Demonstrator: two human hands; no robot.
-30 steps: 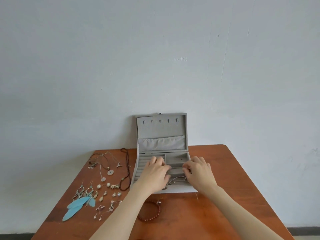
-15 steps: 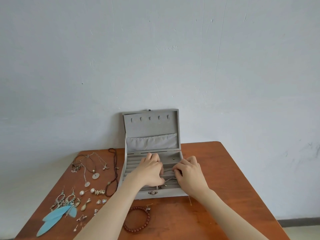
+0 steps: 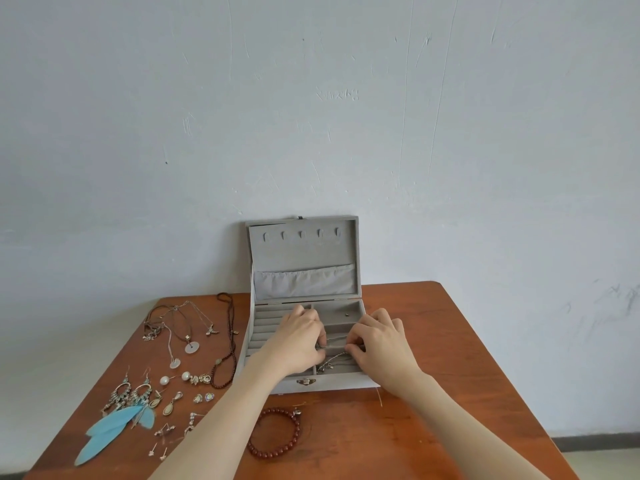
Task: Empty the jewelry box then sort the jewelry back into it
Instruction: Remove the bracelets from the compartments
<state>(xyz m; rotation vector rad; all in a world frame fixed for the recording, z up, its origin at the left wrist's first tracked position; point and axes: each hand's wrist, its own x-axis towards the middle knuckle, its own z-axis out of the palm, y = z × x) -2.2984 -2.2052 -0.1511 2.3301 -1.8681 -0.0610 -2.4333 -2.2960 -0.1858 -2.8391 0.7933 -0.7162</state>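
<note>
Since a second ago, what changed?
Little: left hand and right hand stay in the jewelry box, still pinching a thin silver chain between them. Only the camera shifted. The jewelry on the table and the red bead bracelet stayed put.

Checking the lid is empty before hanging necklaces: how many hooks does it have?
5, in a row across the top of the open lid: hooks. All bare.

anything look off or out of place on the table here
Nothing looks damaged. Most jewelry lies spread on the table left of the open jewelry box, while a red bead bracelet sits apart, alone in front of the box.
</note>
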